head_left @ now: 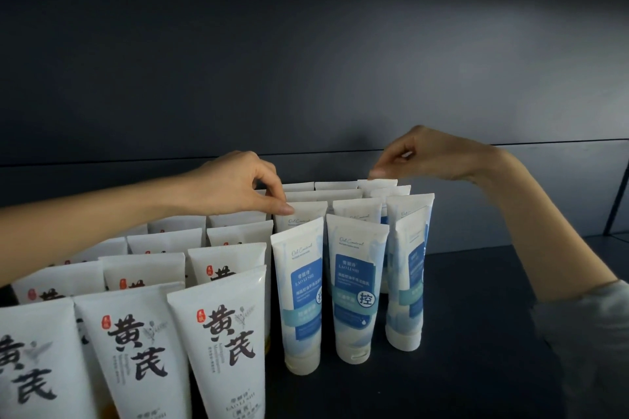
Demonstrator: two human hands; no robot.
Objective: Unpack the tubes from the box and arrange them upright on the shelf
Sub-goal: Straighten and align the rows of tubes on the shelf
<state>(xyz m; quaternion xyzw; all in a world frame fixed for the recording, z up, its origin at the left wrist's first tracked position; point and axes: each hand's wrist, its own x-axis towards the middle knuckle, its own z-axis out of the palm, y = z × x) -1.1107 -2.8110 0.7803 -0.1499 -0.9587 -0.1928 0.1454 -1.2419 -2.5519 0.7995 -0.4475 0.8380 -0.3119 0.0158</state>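
the blue-labelled tubes [355,282] look like smooth, faintly glossy plastic. left of them, the black-lettered tubes [218,333] are matt white plastic. under them, the shelf [476,316] is dark, smooth and matt.

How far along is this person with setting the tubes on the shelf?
Done: rows of white plastic tubes with black lettering and white-and-blue plastic tubes stand upright on the dark shelf. In hand: the left hand pinches the top of a second-row tube, the right hand a back-row tube. Left: unknown, since the box is out of view.
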